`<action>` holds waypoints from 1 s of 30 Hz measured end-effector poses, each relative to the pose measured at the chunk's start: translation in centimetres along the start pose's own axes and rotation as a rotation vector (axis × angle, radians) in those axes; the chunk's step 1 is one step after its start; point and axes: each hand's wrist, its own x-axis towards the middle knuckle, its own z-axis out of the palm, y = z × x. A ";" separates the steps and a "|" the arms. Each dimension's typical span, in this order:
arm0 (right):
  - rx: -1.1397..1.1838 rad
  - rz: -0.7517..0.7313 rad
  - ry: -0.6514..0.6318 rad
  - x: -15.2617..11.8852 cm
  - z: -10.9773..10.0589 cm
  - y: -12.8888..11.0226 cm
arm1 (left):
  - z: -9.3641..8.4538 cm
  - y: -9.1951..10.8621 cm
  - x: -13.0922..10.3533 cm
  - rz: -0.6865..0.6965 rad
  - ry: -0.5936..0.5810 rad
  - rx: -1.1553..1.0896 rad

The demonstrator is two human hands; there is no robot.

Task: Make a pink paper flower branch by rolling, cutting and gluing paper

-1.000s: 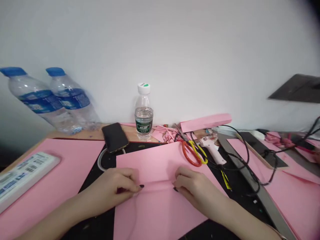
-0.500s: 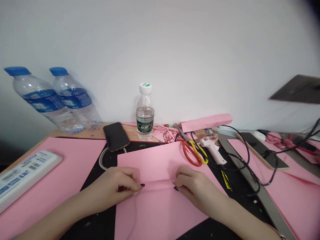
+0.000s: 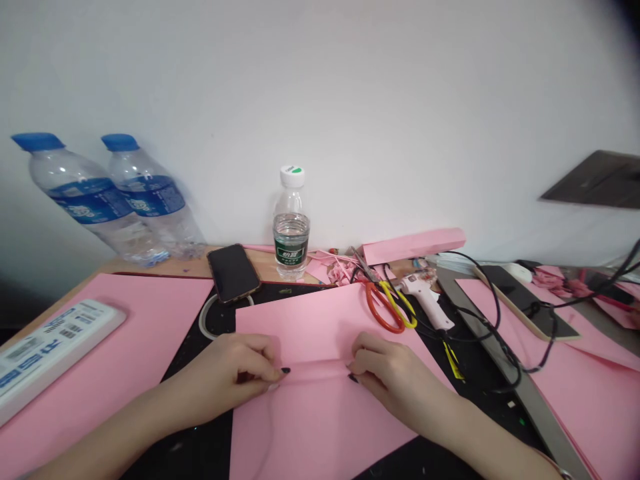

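A sheet of pink paper [image 3: 320,427] lies in front of me on the black mat, with a raised crease running across it between my hands. My left hand [image 3: 253,367] pinches the paper at the crease's left end, fingers closed. At the right end my right hand [image 3: 377,367] pinches it in the same way, thumb below and fingers above. Scissors [image 3: 387,307] with one red and one yellow handle rest on the sheet's far right edge, just beyond my right hand. A white ring, perhaps a tape roll [image 3: 204,320], sits beyond my left hand, partly under a phone [image 3: 233,272].
A small water bottle [image 3: 291,233] stands by the wall, and two larger bottles [image 3: 150,200] lean at the left. A glue gun [image 3: 425,300] with black cables lies right of the scissors. A white box [image 3: 60,347] rests on pink paper at left; another phone [image 3: 530,303] is at right.
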 end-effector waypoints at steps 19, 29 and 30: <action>0.007 0.001 0.000 0.1 -0.1 -0.2 | -0.1 0.0 0.0 0.009 0.000 -0.013; 0.007 0.001 -0.006 -0.1 0.2 0.2 | 0.1 -0.1 0.0 -0.002 -0.004 0.012; 0.008 -0.002 -0.006 -0.2 0.2 0.2 | 0.1 -0.1 0.0 -0.005 -0.007 0.015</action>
